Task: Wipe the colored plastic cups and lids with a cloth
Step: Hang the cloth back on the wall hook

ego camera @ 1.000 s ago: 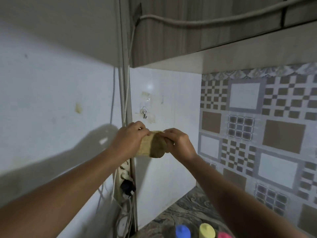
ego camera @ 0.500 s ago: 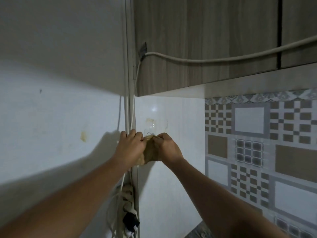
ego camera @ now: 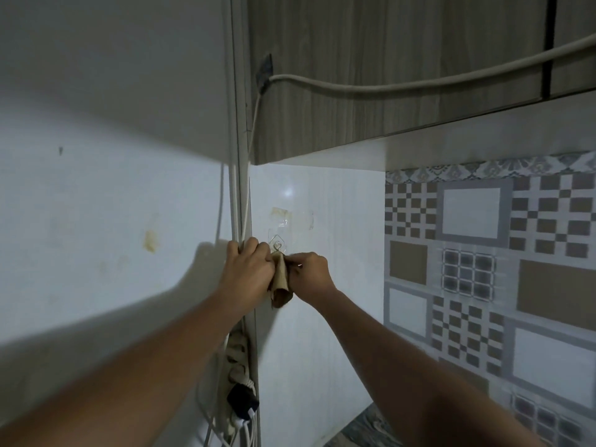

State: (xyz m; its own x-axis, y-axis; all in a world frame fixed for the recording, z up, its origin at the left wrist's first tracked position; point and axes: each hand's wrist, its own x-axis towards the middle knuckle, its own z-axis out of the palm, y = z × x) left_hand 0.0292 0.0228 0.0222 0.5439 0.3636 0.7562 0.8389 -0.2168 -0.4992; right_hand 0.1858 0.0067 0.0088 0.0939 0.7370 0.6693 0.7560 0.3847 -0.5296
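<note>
Since a second ago both hands have carried the cloth (ego camera: 281, 280) up to the wall hook (ego camera: 276, 245); the cups are out of view. Now the left hand (ego camera: 248, 272) and right hand (ego camera: 309, 275) pinch its top edge at the hook, rest dangling: probably being hung up.

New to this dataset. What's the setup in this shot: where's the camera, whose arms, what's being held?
There is no robot here. A person works with bare hands, and one wide-angle camera worn on their head looks forward along the arms, so this single picture is their own view. The left hand and right hand both grip a small brown cloth, held up at a clear hook stuck on the white wall, under a wooden cabinet. A power strip hangs below the hands. Only a corner of the countertop shows at the bottom; the cups and lids are out of frame.
</note>
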